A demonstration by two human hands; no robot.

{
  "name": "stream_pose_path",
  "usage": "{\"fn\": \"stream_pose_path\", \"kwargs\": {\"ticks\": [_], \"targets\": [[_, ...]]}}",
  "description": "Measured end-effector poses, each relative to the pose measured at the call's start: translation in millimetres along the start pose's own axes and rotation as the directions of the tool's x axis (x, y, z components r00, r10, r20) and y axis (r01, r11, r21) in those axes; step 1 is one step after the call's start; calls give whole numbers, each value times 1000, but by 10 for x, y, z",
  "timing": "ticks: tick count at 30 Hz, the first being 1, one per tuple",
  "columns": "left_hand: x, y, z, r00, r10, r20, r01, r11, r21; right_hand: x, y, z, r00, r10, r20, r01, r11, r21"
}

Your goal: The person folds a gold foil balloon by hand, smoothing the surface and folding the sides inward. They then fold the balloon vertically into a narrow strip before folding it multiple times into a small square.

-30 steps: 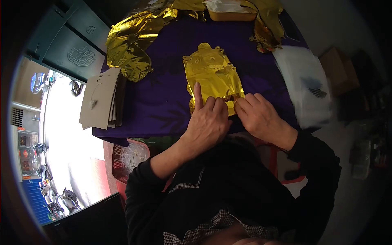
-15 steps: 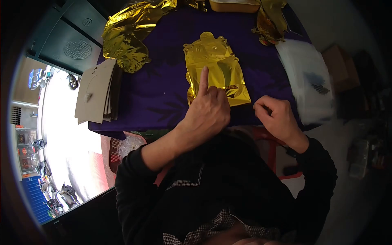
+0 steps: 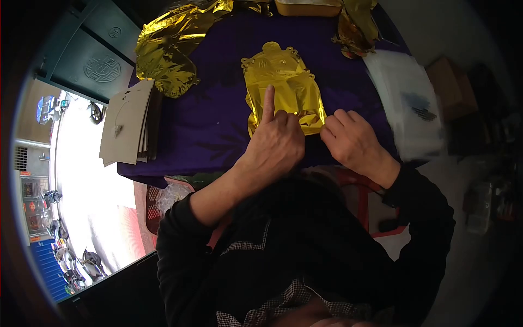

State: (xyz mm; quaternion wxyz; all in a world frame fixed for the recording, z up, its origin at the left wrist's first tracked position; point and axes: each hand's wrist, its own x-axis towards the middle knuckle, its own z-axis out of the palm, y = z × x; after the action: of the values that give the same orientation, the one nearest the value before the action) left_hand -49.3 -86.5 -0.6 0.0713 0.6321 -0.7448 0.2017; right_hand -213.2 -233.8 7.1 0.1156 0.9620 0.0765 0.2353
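A flat, folded gold foil balloon [image 3: 280,71] with small tabs along its far edge lies on the purple cloth in front of me. My left hand [image 3: 278,140] rests over its lower left part. The index finger is stretched along the foil and presses on it, while the other fingers curl in at the near edge; their tips are hidden. At the near right corner, my right hand [image 3: 353,140] has its fingers closed on the foil's edge, thumb and fingertips together.
The purple cloth [image 3: 212,117] covers the table. More gold foil [image 3: 169,57] lies far left, with further foil [image 3: 357,32] far right beside a yellow tray [image 3: 308,9]. Grey cards [image 3: 124,122] stand at the left edge. Clear plastic sheets [image 3: 406,103] lie on the right.
My right hand has moved left and slightly up to the foil's near right corner and closed there. My left hand stays on the foil, nearly still.
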Motion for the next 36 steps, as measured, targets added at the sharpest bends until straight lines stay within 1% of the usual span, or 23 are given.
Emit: {"fn": "stream_pose_path", "kwargs": {"ticks": [3, 5, 6, 7, 9, 11, 13, 14, 15, 16, 17, 18, 20, 21, 22, 24, 26, 28, 30, 32, 34, 35, 36], "targets": [[-14, 17, -5, 999, -33, -5, 33, 997, -64, 29, -23, 14, 999, 4, -47, -4, 1000, -2], [-57, 57, 10, 994, -63, -91, 52, 992, -119, 51, -79, -49, 997, 14, -76, -15, 1000, -3], [-93, 95, -4, 995, -65, -75, 60, 996, -66, 46, -114, -91, 994, 30, -103, -30, 1000, -1], [-123, 131, -16, 995, -64, -77, 59, 996, -67, 22, -150, -126, 994, 30, -102, -31, 1000, -2], [-197, 215, -42, 983, -84, -166, 70, 994, -87, -66, -245, -208, 992, 70, -109, -64, 996, 56], [-284, 297, -106, 985, -106, -133, 87, 986, -141, -171, -348, -302, 992, 98, -79, -91, 991, 93], [-365, 368, -130, 958, -133, -253, 88, 979, -182, -258, -460, -376, 925, 330, -190, -252, 904, 346], [-436, 423, -215, 970, -170, -172, 138, 973, -186, -409, -520, -363, 873, 474, -115, -358, 782, 510], [-493, 458, -224, 963, -169, -208, 126, 970, -207, -500, -612, -456, 707, 669, 230, -579, 360, 732], [-547, 490, -228, 955, -169, -242, 113, 967, -228, -576, -676, -528, 480, 643, 597, -679, -159, 717], [-592, 511, -252, 956, -161, -247, 99, 964, -247, -658, -638, -502, 463, 461, 757, -600, -465, 651], [-631, 540, -251, 956, -161, -245, 98, 963, -249, -697, -667, -433, 461, 461, 758, -601, -467, 649], [-712, 604, -239, 954, -122, -275, 43, 960, -275, -752, -757, -300, 555, 287, 781, -325, -789, 521], [-742, 637, -260, 958, -108, -266, 28, 957, -288, -740, -766, -277, 584, 263, 768, -235, -851, 470], [-775, 668, -259, 963, -75, -259, -2, 958, -288, -709, -784, -252, 587, 263, 766, -235, -850, 472], [-845, 725, -240, 966, -14, -257, -62, 956, -288, -653, -851, -212, 465, 417, 781, -193, -813, 549], [-894, 769, -266, 976, 35, -217, -103, 945, -310, -732, -895, -82, 490, 434, 756, -143, -816, 561], [-927, 811, -251, 981, 96, -171, -146, 940, -309, -755, -955, -18, 466, 499, 731, -126, -780, 613], [-914, 793, -294, 981, 166, -98, -189, 929, -318, -795, -989, 23, 466, 507, 725, -99, -785, 611], [-880, 735, -448, 993, 16, -113, -76, 834, -546, -867, -989, 78, 486, 512, 709, -75, -783, 617], [-963, 595, -531, 952, -247, -180, 75, 761, -644, -941, -962, 123, 520, 504, 690, -65, -782, 620], [-1053, 591, -478, 861, -453, -231, 210, 731, -649, -976, -956, 144, 548, 495, 674, -55, -783, 619], [-1100, 594, -455, 750, -640, -169, 375, 621, -688, -995, -949, 152, 563, 493, 663, -55, -778, 626]]}}
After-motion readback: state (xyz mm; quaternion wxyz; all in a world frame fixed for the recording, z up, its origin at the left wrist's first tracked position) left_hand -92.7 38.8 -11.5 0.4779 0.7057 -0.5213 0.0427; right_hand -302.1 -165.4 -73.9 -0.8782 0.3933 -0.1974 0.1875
